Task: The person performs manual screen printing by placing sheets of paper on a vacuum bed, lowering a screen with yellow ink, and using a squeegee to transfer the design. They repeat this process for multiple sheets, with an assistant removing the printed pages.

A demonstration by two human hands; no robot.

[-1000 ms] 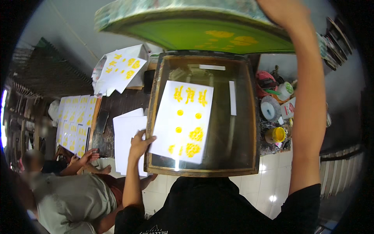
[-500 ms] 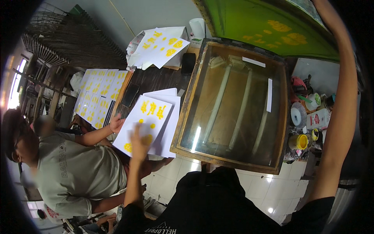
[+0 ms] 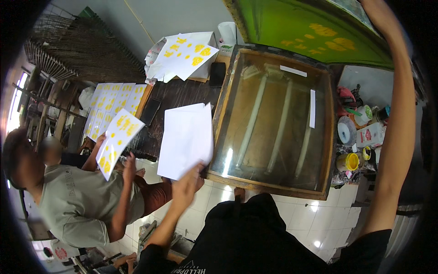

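My left hand point(image 3: 185, 186) is at the near right corner of a stack of blank white paper point(image 3: 182, 141). Its fingers, slightly blurred, pinch the top sheet, whose right edge curls up. High at the right, my right hand point(image 3: 378, 13) grips the edge of a raised screen printing frame point(image 3: 273, 27) with green mesh and a yellow design; its fingertips are hidden. Below the frame lies a glass-topped table point(image 3: 273, 123) with tubes under the glass and two white paper strips on it. At the left, a co-worker point(image 3: 91, 201) holds a sheet printed in yellow point(image 3: 117, 141).
Printed sheets point(image 3: 185, 55) lie on a package behind the dark wooden table point(image 3: 178, 93), which also bears two dark phones. More prints point(image 3: 107, 102) are laid out at the far left, by a wire drying rack point(image 3: 82, 50). Yellow ink tubs point(image 3: 349, 162) and bottles crowd the right side.
The printed sheet has passed from the paper stack to the co-worker, who has carried it left. My left hand has moved right, from that print to the blank sheet's corner. The screen stays raised.
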